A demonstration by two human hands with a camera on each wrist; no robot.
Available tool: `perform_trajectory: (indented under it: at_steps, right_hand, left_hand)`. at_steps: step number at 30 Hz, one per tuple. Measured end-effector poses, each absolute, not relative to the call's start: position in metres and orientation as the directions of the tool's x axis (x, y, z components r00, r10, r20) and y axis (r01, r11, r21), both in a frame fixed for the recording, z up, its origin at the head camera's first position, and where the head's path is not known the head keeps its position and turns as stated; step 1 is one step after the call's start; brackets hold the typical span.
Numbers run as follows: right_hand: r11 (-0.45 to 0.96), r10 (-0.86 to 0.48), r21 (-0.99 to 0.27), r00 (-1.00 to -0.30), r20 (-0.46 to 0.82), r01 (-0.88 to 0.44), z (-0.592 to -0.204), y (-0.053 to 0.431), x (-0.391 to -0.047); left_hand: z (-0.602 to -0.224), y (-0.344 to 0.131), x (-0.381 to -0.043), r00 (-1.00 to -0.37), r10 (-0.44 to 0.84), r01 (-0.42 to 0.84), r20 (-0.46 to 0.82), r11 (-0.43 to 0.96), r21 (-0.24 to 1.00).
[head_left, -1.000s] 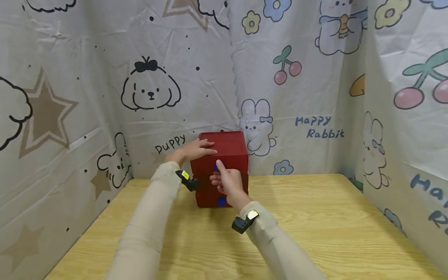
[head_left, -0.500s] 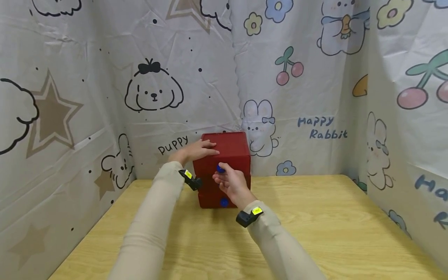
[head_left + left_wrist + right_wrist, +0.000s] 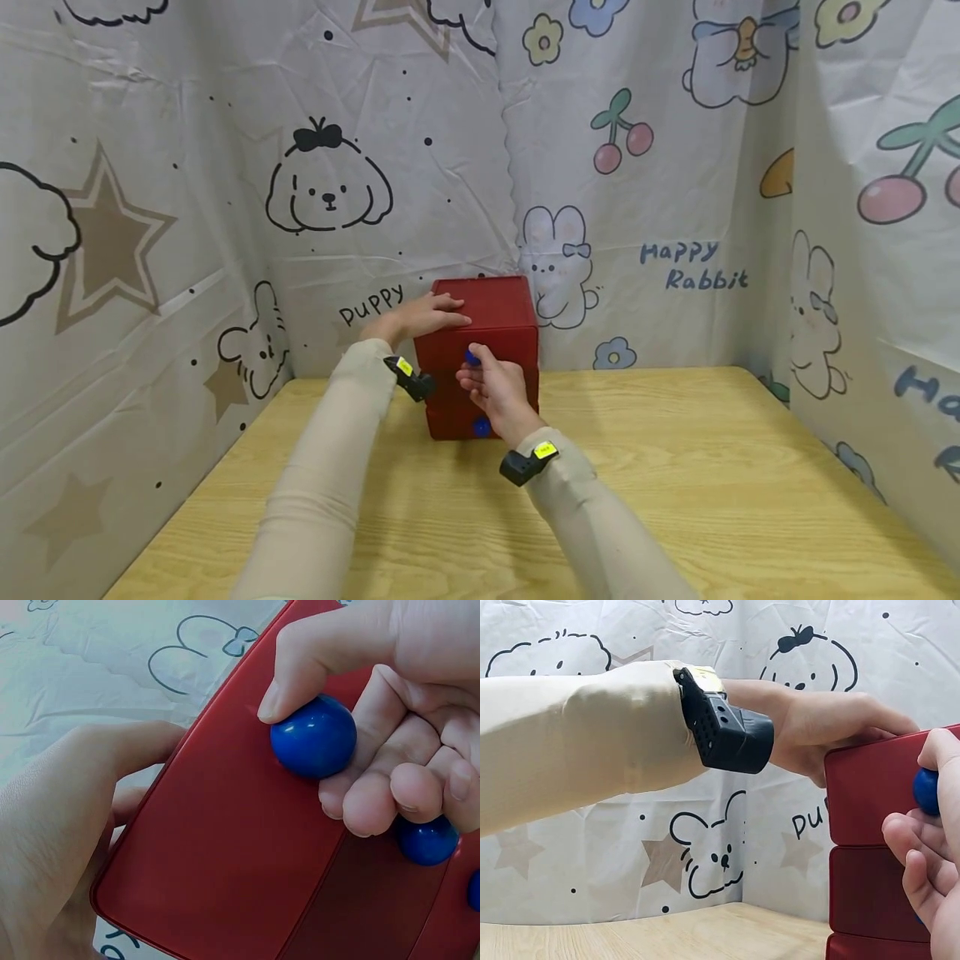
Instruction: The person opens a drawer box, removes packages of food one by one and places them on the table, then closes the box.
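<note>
Worktop before us bears a red box. Our right hand pinches its top blue knob; our left hand rests outstretched on its upper face.

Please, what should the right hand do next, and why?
The right hand should probably pull the top blue knob gently outward: it pinches that knob, the top drawer seems closed, and the left hand rests on top of the red drawer cabinet, perhaps steadying it.
</note>
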State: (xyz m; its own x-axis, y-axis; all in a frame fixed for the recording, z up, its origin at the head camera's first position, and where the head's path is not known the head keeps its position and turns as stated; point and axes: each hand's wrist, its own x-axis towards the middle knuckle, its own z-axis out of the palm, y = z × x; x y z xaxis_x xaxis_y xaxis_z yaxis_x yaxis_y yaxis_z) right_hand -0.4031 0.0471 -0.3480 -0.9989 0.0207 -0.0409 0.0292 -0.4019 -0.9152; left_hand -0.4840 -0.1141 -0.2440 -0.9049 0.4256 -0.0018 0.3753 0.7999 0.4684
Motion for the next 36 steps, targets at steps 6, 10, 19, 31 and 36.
perform_trajectory:
  at_steps: [6, 10, 19, 31, 36]
  right_hand:
    - [-0.385, 0.044, -0.923, -0.998, -0.034, 0.015, -0.348, 0.0453, -0.4007]
    - [-0.378, 0.045, -0.926, -0.999, -0.029, 0.01, -0.3483, 0.0452, -0.3998]
    - [-0.33, 0.052, -0.944, -0.998, -0.032, 0.013, -0.3494, 0.0473, -0.3984]
    - [-0.317, 0.071, -0.948, -0.997, -0.013, -0.01, -0.3508, 0.0453, -0.3971]
    - [-0.299, 0.095, -0.954, -0.995, -0.012, -0.017, -0.3512, 0.0438, -0.3965]
  left_hand:
    - [-0.2442, -0.1142, -0.4854, -0.904, 0.428, 0.379, 0.0, 0.8, 0.465]
    - [-0.2447, -0.1142, -0.4856, -0.903, 0.43, 0.385, 0.006, 0.8, 0.46]
    - [-0.2445, -0.1133, -0.4839, -0.898, 0.44, 0.397, 0.013, 0.798, 0.453]
    - [-0.2462, -0.1145, -0.4849, -0.901, 0.433, 0.387, 0.011, 0.795, 0.466]
    - [-0.2457, -0.1149, -0.4843, -0.902, 0.432, 0.385, 0.011, 0.791, 0.476]
